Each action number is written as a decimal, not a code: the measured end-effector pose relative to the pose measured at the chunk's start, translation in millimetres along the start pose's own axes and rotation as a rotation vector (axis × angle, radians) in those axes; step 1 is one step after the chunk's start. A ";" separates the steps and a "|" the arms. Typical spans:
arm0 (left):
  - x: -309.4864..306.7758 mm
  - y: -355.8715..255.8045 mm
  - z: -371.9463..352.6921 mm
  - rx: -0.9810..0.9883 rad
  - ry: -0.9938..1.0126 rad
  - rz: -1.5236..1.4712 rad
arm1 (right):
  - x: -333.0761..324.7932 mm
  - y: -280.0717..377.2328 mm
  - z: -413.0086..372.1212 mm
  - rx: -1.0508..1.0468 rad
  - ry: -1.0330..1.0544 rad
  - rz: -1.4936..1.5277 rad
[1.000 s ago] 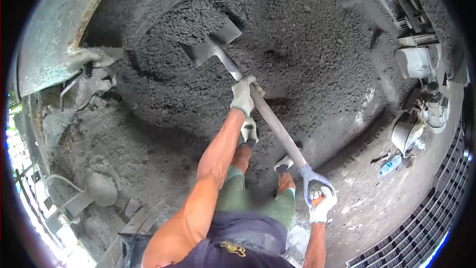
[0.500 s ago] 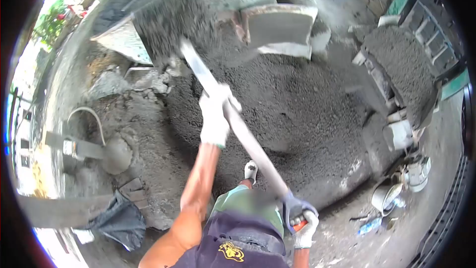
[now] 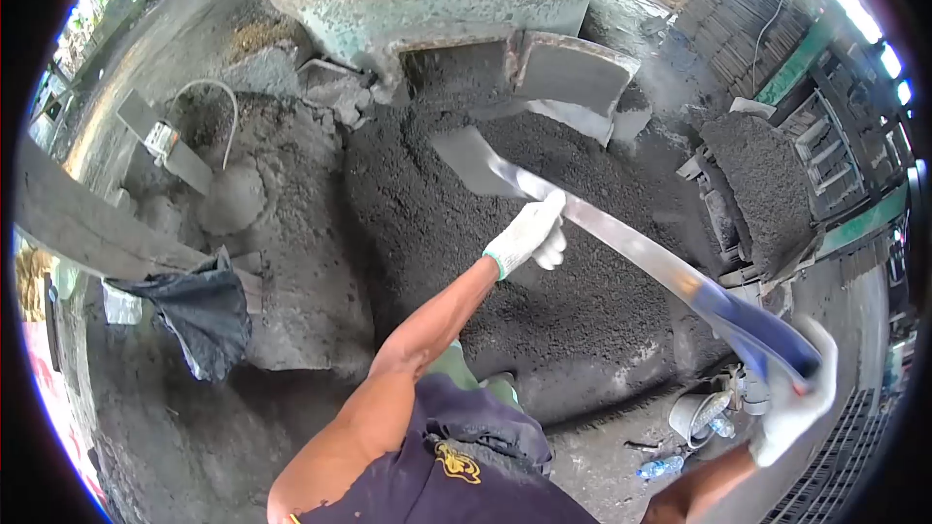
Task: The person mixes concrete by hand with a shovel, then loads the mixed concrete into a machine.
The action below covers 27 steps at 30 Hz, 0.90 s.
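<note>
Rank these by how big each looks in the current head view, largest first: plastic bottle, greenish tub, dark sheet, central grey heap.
1. Central grey heap
2. Greenish tub
3. Dark sheet
4. Plastic bottle

Head view: aimed forward and down
T-shirt point(image 3: 398, 487): seen nearest, from above
Gray mound point(image 3: 582, 306): viewed beyond
Metal trough point(image 3: 447, 12): seen farther

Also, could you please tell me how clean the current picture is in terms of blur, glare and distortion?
Head view: the shovel's blue grip and the right hand look smeared, probably by motion; the left hand is crisper; glare bleaches patches at the left and upper right edges; the lens bends outlines near the rim and leaves dark corners.
</note>
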<state>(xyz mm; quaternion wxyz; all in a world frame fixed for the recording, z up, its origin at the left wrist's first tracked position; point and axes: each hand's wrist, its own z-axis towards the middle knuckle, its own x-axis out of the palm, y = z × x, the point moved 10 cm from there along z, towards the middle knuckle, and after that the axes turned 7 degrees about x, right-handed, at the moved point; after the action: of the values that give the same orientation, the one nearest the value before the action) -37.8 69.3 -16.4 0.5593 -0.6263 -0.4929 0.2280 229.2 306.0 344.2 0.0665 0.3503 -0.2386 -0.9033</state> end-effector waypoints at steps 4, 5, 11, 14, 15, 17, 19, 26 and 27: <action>-61.3 28.8 -34.3 0.097 -0.040 0.090 | 193.5 85.7 -34.2 -0.408 0.466 -0.021; -98.2 31.1 -42.0 0.144 -0.111 0.136 | 223.1 83.3 -43.4 -0.372 0.483 -0.048; -365.8 -112.2 -173.0 0.635 -1.049 0.951 | 290.7 167.7 -42.3 -0.399 0.533 -0.075; -460.3 -218.0 -275.3 0.811 -1.555 1.115 | 322.1 200.9 -32.9 -0.360 0.547 -0.132; -487.9 -248.4 -305.1 0.739 -1.655 1.176 | 330.1 207.3 -31.1 -0.369 0.531 -0.157; -528.3 -293.4 -356.8 0.820 -1.910 1.422 | 341.0 223.0 -28.9 -0.373 0.547 -0.161; -564.9 -315.8 -386.5 0.620 -2.021 1.563 | 346.1 234.5 -30.1 -0.359 0.572 -0.167; -617.4 -301.3 -384.8 0.281 -1.897 1.727 | 353.5 244.7 -32.5 -0.317 0.568 -0.211; -618.7 -300.4 -383.3 0.287 -1.886 1.712 | 353.6 245.7 -32.6 -0.317 0.553 -0.200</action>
<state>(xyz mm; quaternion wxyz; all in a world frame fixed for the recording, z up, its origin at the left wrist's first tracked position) -79.7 -686.3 200.8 -0.2669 -0.2735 -0.1095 0.9176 -24.4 -23.6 228.2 0.0932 0.5891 -0.0324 -0.8020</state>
